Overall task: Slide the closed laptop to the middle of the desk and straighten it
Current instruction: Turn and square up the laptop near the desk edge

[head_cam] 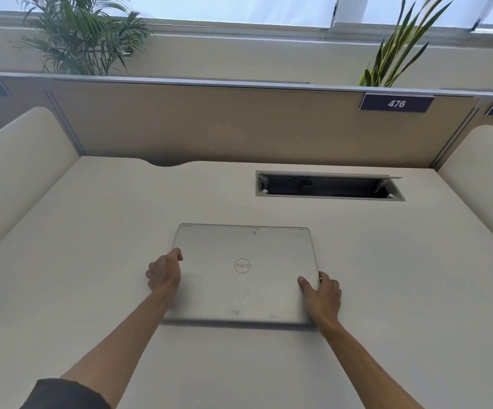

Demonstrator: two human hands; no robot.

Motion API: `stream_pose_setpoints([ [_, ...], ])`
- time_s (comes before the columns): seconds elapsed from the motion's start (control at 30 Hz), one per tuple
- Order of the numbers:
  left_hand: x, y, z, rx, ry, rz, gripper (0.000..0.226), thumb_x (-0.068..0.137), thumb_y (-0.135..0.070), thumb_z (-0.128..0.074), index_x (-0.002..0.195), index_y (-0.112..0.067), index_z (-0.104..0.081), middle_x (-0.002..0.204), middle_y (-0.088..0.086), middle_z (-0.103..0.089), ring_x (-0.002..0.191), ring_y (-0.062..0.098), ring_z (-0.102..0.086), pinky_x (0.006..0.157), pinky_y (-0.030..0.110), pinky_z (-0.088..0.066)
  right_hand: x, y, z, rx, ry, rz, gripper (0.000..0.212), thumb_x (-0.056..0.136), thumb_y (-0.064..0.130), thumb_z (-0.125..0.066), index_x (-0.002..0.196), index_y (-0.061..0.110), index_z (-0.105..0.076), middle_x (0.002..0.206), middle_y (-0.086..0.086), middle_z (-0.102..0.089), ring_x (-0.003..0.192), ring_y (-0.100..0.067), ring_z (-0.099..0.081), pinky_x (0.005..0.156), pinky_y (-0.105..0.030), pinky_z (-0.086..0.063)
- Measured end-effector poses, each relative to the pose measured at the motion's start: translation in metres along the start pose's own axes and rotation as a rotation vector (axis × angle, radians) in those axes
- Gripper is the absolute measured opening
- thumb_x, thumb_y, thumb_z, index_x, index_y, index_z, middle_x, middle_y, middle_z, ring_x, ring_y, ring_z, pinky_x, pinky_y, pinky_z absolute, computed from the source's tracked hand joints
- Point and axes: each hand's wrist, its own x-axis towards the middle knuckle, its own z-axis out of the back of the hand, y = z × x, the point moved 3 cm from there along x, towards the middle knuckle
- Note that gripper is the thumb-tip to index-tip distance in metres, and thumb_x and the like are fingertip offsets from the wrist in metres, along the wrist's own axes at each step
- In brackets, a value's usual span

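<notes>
While both hands clasp its side edges, the closed laptop [243,274] lies near mid-counter [91,261]: left hand [165,271] curled on one edge, right hand [322,293] with fingers [303,283] over the other. Uneven pressure could skew it again.

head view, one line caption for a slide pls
Both hands, left and right, grip the closed laptop on the desk.

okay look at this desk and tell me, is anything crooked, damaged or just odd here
Nothing is badly off. The closed laptop sits almost square to the desk, held at its sides by the left hand and right hand. Its lid has small scuffs. The cable hatch behind it is open.
</notes>
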Motion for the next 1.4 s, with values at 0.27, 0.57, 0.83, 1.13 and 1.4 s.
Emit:
stream_pose_setpoints([
  [0.27, 0.010, -0.001, -0.003, 0.161, 0.033, -0.052, 0.045, 0.057, -0.037, -0.040, 0.087, -0.008, -0.059, 0.109, 0.013, -0.042, 0.102, 0.028, -0.035, 0.093, 0.043, -0.034, -0.001, 0.001, -0.002, -0.058, 0.009, 0.009, 0.061, 0.091, 0.038, -0.062, 0.139, 0.004, -0.046, 0.134, -0.021, -0.046, 0.127, -0.037, -0.040, 0.105, -0.041, -0.034],
  [0.57, 0.015, 0.037, 0.013, 0.136, 0.161, -0.200, 0.050, 0.067, -0.039, -0.055, 0.108, -0.014, -0.065, 0.112, 0.007, -0.061, 0.100, 0.026, -0.057, 0.083, 0.037, -0.045, -0.026, -0.015, 0.017, -0.081, 0.066, 0.279, 0.087, 0.085, 0.067, -0.049, 0.151, 0.014, -0.031, 0.149, -0.001, -0.040, 0.138, -0.017, -0.036, 0.111, -0.032, -0.032],
  [0.83, -0.008, 0.059, 0.027, 0.271, 0.239, -0.345, 0.111, 0.060, -0.059, -0.073, 0.152, -0.014, -0.029, 0.156, 0.004, -0.032, 0.145, 0.023, -0.026, 0.118, 0.043, -0.025, -0.037, -0.042, 0.022, -0.242, 0.163, 0.453, 0.130, 0.058, 0.090, -0.059, 0.157, 0.023, -0.009, 0.163, 0.009, -0.017, 0.148, -0.009, -0.021, 0.118, -0.031, -0.027],
  [1.13, -0.010, 0.082, 0.051, 0.406, 0.333, -0.559, 0.131, 0.045, -0.058, -0.086, 0.154, -0.025, -0.022, 0.157, -0.010, -0.029, 0.144, 0.009, -0.028, 0.117, 0.028, -0.023, -0.036, -0.038, 0.023, -0.171, 0.130, 0.428, 0.134, 0.045, 0.084, -0.074, 0.155, 0.026, -0.022, 0.158, 0.009, -0.032, 0.144, -0.010, -0.033, 0.115, -0.035, -0.034],
  [1.4, -0.010, 0.089, 0.049, 0.307, 0.282, -0.551, 0.124, 0.043, -0.062, -0.083, 0.151, -0.032, -0.031, 0.147, -0.022, -0.036, 0.137, 0.004, -0.035, 0.113, 0.029, -0.030, -0.036, -0.040, 0.021, -0.160, 0.117, 0.423, 0.129, 0.052, 0.080, -0.073, 0.155, 0.026, -0.018, 0.155, 0.005, -0.038, 0.138, -0.015, -0.039, 0.111, -0.036, -0.037],
])
